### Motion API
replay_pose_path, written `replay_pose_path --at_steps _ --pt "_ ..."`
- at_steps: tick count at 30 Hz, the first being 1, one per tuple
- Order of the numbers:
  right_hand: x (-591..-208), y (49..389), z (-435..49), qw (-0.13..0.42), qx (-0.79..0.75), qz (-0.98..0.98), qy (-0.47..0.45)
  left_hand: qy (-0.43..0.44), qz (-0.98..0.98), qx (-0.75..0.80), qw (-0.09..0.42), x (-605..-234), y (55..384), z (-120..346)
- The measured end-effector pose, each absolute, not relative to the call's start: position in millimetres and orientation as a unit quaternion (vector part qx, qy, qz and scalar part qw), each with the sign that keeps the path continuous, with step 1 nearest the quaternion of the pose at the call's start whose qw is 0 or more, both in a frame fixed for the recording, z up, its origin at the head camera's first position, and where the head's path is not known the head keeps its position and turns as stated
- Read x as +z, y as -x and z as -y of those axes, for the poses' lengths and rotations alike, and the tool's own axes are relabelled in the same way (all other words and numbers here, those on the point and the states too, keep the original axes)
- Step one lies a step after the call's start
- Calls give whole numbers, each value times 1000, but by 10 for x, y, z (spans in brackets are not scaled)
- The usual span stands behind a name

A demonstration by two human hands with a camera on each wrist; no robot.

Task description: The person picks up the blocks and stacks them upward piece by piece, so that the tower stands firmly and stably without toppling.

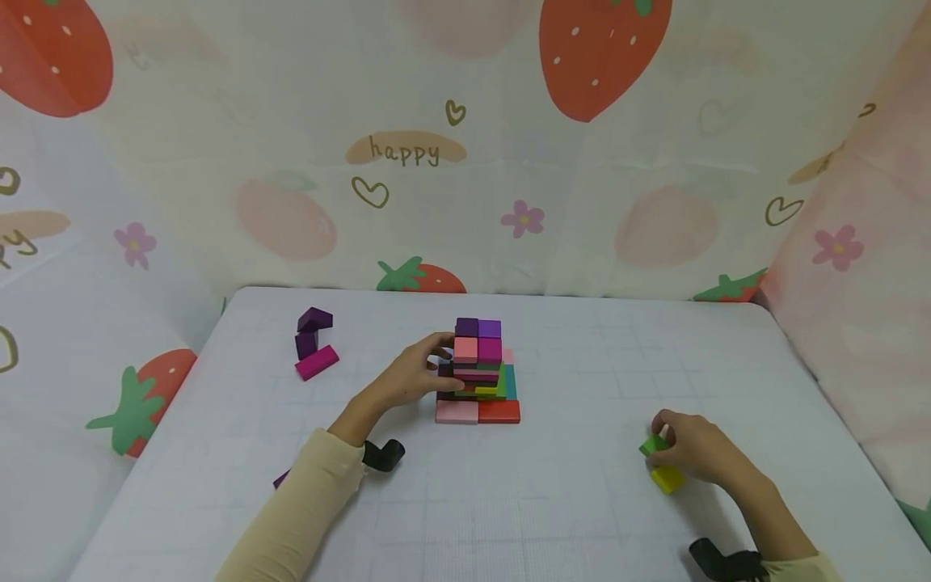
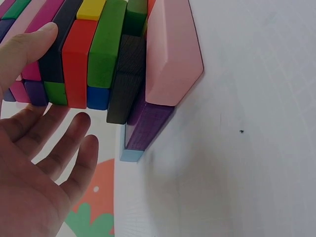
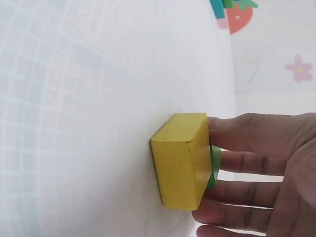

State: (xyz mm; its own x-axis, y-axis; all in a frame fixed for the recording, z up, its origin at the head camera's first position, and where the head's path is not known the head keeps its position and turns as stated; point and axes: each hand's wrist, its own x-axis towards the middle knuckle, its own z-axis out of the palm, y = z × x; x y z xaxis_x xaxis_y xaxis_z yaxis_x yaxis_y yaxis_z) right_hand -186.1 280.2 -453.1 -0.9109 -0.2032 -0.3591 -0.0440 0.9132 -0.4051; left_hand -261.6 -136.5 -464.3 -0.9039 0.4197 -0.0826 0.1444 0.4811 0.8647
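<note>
A tower of coloured wooden blocks [image 1: 489, 350] stands near the middle of the table, its layers showing pink, red, green, black and purple. My left hand [image 1: 410, 373] grips its left side, the thumb on the near face and fingers reaching round the back. The left wrist view shows that thumb against a dark block [image 2: 55, 54], the lower fingers spread apart from the tower. At the right, my right hand [image 1: 698, 446] holds a green block [image 1: 653, 444] between thumb and fingers. A yellow block [image 3: 177, 170] lies on the table close against that hand, partly hiding the green one.
Two dark purple blocks [image 1: 307, 346] and a magenta block [image 1: 317, 363] lie at the back left of the white table [image 1: 567, 501]. Another purple block [image 1: 280, 478] is mostly covered by the left sleeve. A patterned cloth [image 1: 291, 121] hangs behind the table.
</note>
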Motion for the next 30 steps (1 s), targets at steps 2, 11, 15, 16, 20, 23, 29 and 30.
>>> replay_pose_path --at_steps 2,11,15,16,20,23,29,30 --pt "-4517 1884 -2808 204 -194 -957 71 -167 -849 481 143 -4651 2620 1368" --pt "-4440 2175 -2485 113 -241 -952 153 -165 -852 476 144 -4668 2636 1383" --pt "-4475 2393 -2105 83 -319 -922 206 -168 -853 473 142 -4669 2633 1399" --pt "-4486 2448 -2004 84 -336 -913 214 -168 -854 472 142 -4669 2633 1402" --pt "-4521 2616 -1625 109 -389 -885 231 -173 -855 467 142 -4673 2633 1406" --pt "-4550 2698 -1411 122 -418 -868 240 -180 -854 466 144 -4671 2631 1414" --pt "-4588 2782 -1154 144 -474 -832 250 -198 -857 452 148 -4565 2616 1648" --pt "-4595 2789 -1125 146 -478 -829 249 -200 -858 449 147 -4524 2609 1735"
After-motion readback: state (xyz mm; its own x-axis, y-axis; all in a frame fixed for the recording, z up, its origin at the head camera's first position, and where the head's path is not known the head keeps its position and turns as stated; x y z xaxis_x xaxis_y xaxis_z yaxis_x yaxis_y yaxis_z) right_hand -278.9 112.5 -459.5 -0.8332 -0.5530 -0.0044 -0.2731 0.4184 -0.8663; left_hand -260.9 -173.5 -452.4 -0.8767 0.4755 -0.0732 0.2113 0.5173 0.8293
